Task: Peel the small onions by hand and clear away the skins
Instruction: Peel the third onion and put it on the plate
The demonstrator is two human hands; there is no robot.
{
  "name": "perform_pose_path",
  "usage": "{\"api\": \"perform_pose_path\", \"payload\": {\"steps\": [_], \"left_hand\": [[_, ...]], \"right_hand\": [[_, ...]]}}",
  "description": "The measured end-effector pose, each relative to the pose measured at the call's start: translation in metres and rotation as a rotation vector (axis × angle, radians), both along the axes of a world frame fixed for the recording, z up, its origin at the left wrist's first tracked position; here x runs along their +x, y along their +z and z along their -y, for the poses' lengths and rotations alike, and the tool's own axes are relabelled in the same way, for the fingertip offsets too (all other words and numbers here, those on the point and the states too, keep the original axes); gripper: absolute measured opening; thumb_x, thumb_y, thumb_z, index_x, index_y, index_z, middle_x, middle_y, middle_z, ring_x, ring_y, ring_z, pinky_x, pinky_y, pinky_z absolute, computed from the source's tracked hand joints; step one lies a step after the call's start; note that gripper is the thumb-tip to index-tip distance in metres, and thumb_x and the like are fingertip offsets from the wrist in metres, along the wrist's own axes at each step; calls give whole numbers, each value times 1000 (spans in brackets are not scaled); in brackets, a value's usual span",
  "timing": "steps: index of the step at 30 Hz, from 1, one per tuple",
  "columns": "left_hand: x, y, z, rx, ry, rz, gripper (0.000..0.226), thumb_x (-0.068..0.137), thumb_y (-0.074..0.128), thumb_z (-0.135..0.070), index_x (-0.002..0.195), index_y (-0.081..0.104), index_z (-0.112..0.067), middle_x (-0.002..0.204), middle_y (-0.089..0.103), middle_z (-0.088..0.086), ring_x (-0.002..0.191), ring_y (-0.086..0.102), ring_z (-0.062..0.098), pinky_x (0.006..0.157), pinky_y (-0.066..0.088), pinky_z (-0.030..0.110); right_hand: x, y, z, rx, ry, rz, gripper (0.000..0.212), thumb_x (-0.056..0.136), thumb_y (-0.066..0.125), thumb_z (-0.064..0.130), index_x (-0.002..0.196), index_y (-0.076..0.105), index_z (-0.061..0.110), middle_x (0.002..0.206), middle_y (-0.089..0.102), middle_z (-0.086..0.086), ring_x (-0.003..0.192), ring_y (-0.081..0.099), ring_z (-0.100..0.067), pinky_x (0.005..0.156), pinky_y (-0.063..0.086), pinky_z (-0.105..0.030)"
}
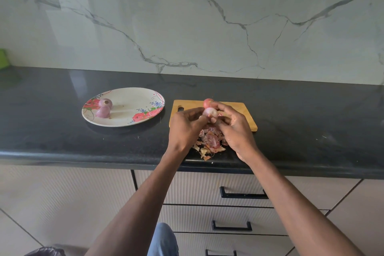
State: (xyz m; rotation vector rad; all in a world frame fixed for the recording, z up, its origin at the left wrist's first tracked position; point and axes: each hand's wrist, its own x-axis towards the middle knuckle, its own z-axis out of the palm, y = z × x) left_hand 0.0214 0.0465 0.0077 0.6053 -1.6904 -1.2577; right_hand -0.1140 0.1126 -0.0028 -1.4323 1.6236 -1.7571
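Above a wooden cutting board (pixel 245 113), my left hand (pixel 184 125) and my right hand (pixel 234 129) both grip one small pale pink onion (pixel 209 112) between their fingertips. Behind it on the board sits another small onion (pixel 208 102) with its reddish skin on. A heap of loose onion skins (pixel 208 143) lies on the black counter just below my hands, near the front edge. To the left, two purple onions (pixel 104 107) rest on a white floral plate (pixel 128 118).
The black counter (pixel 311 131) runs the full width, backed by a marble wall. Drawers with black handles (pixel 243 194) sit below the counter. A green object (pixel 3 58) shows at the far left edge.
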Motion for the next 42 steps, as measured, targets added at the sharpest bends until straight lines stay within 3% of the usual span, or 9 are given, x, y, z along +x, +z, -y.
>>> {"api": "perform_pose_path", "payload": {"steps": [4, 11, 16, 23, 28, 30, 33, 36, 42], "left_hand": [[-3, -4, 3, -115, 107, 90, 14, 91, 70, -13, 103, 79, -15, 84, 78, -6, 77, 75, 9, 77, 62, 41], [-3, -1, 5, -132, 111, 136, 16, 90, 72, -12, 104, 78, -7, 85, 77, 1, 73, 74, 9, 73, 62, 33], [0, 1, 7, -34, 87, 68, 13, 87, 70, -2, 95, 79, -8, 82, 77, -2, 72, 75, 14, 70, 62, 29], [-4, -3, 10, 150, 93, 0, 16, 91, 64, -2, 101, 77, -2, 89, 77, 9, 76, 77, 22, 80, 63, 45], [-6, -6, 13, 14, 119, 113, 18, 95, 65, -18, 106, 79, -19, 99, 78, 0, 87, 75, 16, 83, 61, 44], [-4, -6, 13, 39, 132, 102, 25, 94, 67, -17, 118, 75, -17, 110, 75, 2, 92, 74, 16, 85, 61, 43], [-3, -3, 9, 143, 18, 5, 23, 96, 66, -11, 118, 73, -10, 94, 79, 3, 83, 77, 20, 76, 64, 38], [-1, 1, 5, 180, -50, -51, 23, 94, 68, -8, 117, 72, -5, 90, 79, 7, 81, 77, 22, 71, 62, 30], [0, 0, 5, 109, -63, -90, 19, 93, 67, -3, 105, 76, -15, 90, 79, 4, 81, 76, 23, 70, 62, 32]], "right_hand": [[-1, -6, 5, 3, -63, -180, 32, 93, 70, 9, 123, 70, 23, 129, 63, 8, 120, 62, -14, 100, 53, -46], [1, -5, 3, 11, -108, -173, 30, 87, 77, 7, 113, 71, 20, 116, 71, 0, 102, 70, -15, 87, 60, -43], [2, -4, 0, 17, -55, -68, 32, 89, 76, 11, 119, 68, 17, 115, 74, -1, 104, 70, -11, 93, 58, -43], [-2, 1, -2, 13, 122, 303, 36, 93, 66, 1, 127, 64, 9, 125, 71, -6, 119, 65, -24, 98, 54, -38], [-4, 0, -3, 6, 54, 381, 28, 91, 67, -3, 112, 61, 13, 113, 74, -6, 109, 69, -25, 92, 56, -36], [-3, 0, -3, -6, 18, 362, 31, 89, 70, -3, 113, 60, 14, 114, 72, -7, 105, 70, -21, 84, 58, -30], [-5, -1, -2, -1, -35, 264, 35, 85, 77, 2, 111, 66, 23, 118, 69, -6, 108, 69, -21, 81, 59, -31], [-3, -2, -1, 4, -35, 203, 40, 79, 85, 10, 114, 71, 22, 114, 73, -2, 107, 70, -21, 86, 60, -40], [-1, -2, 0, 15, -156, -43, 50, 76, 87, 15, 124, 72, 20, 117, 73, 5, 108, 68, -13, 91, 59, -43]]}}
